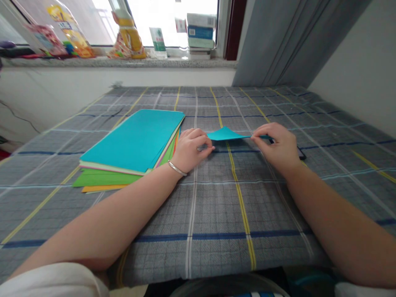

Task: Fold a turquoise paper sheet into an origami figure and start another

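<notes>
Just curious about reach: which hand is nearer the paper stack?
Left. The left hand is beside the paper stack; the right hand is farther right, holding the small blue paper.

I can read no word, brand or number with certainty. The print on the yellow bag (70, 31), the tube (158, 40) and the blue box (202, 32) is too blurred for me to make out.

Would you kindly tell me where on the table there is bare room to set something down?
Bare cloth shows between the two forearms, nearer than the held blue paper, and beyond that paper toward the windowsill. It is crowded leftward, where the paper stack sits beside the left hand.
</notes>
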